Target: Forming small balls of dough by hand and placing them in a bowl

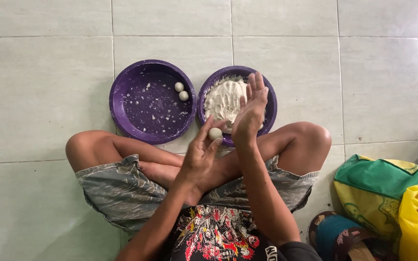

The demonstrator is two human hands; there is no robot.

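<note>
Left hand (200,157) palm up, fingers loosely cupped, right hand (251,110) upright, fingers straight

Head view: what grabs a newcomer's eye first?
Two purple bowls on the tiled floor: the left bowl holds two dough balls, the right bowl a dough mound. Just below, the left hand cradles another small ball beside the raised right hand.
</note>
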